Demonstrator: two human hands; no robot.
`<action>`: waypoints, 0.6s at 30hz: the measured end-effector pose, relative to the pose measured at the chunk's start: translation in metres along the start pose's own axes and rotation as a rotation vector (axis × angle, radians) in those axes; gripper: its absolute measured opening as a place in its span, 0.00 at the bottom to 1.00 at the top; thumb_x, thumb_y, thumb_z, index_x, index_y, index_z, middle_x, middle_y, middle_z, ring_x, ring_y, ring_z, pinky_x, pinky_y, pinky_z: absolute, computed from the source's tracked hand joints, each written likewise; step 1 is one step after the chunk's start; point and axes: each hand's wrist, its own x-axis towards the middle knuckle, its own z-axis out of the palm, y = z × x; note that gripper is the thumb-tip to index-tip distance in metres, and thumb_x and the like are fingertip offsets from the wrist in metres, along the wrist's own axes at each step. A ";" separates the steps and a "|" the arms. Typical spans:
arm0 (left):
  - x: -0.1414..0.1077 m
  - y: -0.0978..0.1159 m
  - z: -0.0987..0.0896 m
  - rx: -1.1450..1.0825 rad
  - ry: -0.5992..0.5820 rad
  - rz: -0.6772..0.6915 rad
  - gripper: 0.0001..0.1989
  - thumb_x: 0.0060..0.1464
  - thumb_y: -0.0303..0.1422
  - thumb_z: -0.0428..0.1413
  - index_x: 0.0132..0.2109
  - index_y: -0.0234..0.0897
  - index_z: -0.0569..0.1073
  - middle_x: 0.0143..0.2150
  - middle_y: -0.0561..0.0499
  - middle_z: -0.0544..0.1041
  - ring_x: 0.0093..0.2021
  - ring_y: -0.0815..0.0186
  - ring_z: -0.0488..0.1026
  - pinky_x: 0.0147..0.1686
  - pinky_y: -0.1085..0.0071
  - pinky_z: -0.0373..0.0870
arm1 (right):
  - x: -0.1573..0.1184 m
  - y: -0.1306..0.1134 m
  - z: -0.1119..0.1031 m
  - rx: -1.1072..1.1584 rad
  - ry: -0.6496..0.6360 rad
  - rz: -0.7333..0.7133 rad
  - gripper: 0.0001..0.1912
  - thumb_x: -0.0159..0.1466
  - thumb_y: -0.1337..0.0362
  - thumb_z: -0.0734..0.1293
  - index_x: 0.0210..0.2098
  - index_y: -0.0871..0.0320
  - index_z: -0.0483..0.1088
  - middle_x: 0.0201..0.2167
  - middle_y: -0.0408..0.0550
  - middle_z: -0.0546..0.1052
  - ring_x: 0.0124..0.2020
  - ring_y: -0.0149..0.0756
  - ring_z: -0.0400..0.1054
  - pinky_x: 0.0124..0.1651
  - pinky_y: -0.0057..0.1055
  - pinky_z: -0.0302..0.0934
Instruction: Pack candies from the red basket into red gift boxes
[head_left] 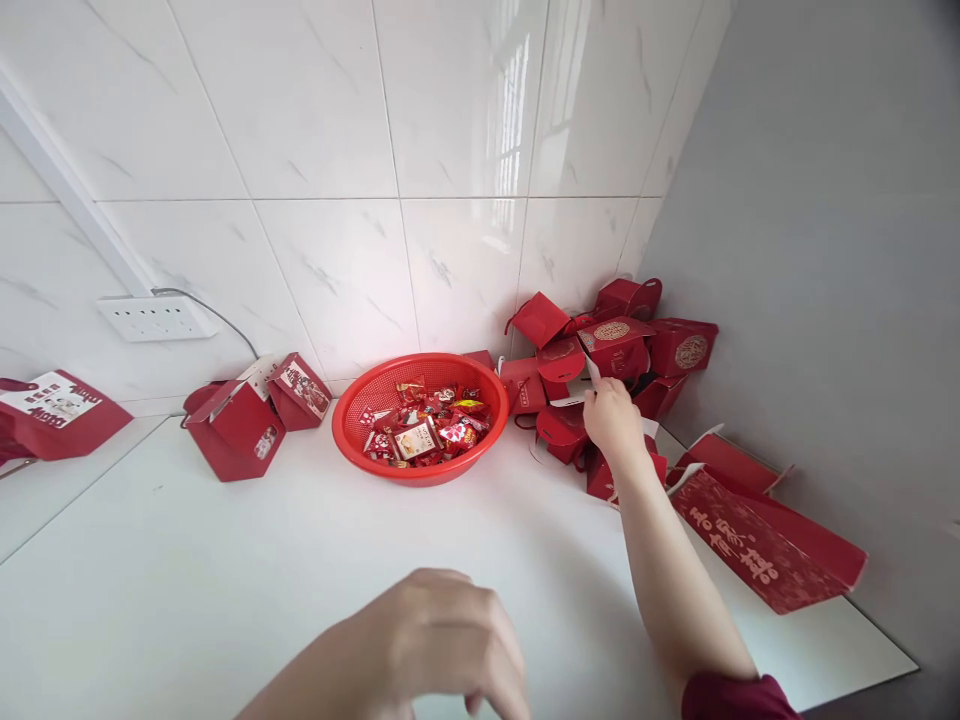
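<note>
My right hand (611,418) reaches into a pile of red gift boxes (615,340) at the right and has its fingers closed on the pale flap of one box. My left hand (450,640) hangs over the white table (285,590) near the bottom of the view, fingers curled and slightly blurred; whether anything is in them is hidden. Beyond it stands a red plastic basket (346,425) with many wrapped sweets (416,438) inside.
Two red boxes (236,430) stand at the left by the tiled wall, and another box (67,415) lies farther left. Larger red boxes (765,540) lie at the right beside the grey wall. A cable runs from the wall socket (157,318).
</note>
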 end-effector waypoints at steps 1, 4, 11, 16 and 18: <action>0.000 0.002 -0.009 0.028 0.052 -0.007 0.06 0.57 0.31 0.57 0.42 0.48 0.72 0.32 0.53 0.79 0.33 0.66 0.75 0.40 0.68 0.72 | 0.000 -0.001 -0.008 0.031 0.056 -0.009 0.21 0.68 0.66 0.54 0.55 0.68 0.68 0.56 0.67 0.69 0.55 0.52 0.67 0.52 0.47 0.64; -0.006 0.001 -0.025 0.134 0.117 -0.076 0.08 0.58 0.26 0.56 0.41 0.44 0.71 0.34 0.53 0.78 0.33 0.66 0.74 0.39 0.69 0.71 | -0.011 -0.009 -0.040 0.219 0.302 -0.117 0.19 0.69 0.64 0.55 0.52 0.63 0.71 0.52 0.62 0.73 0.51 0.47 0.70 0.50 0.42 0.67; -0.012 -0.022 -0.032 0.314 0.193 -0.237 0.07 0.62 0.28 0.53 0.44 0.43 0.74 0.39 0.51 0.76 0.38 0.67 0.74 0.40 0.71 0.69 | -0.062 -0.050 -0.073 0.547 0.048 -0.319 0.11 0.66 0.67 0.63 0.44 0.53 0.76 0.44 0.50 0.77 0.42 0.39 0.73 0.39 0.34 0.68; 0.005 -0.054 -0.009 0.595 0.241 -0.366 0.12 0.63 0.41 0.52 0.48 0.43 0.75 0.39 0.49 0.74 0.39 0.61 0.72 0.38 0.66 0.68 | -0.089 -0.079 -0.034 0.722 -0.532 -0.561 0.10 0.66 0.72 0.61 0.38 0.55 0.72 0.40 0.47 0.76 0.39 0.34 0.72 0.38 0.29 0.67; 0.006 -0.068 0.004 0.702 0.250 -0.485 0.15 0.60 0.46 0.54 0.40 0.39 0.73 0.35 0.48 0.74 0.37 0.57 0.72 0.35 0.64 0.67 | -0.095 -0.083 -0.019 0.740 -0.620 -0.593 0.11 0.65 0.75 0.60 0.37 0.56 0.71 0.40 0.46 0.76 0.40 0.32 0.71 0.41 0.29 0.66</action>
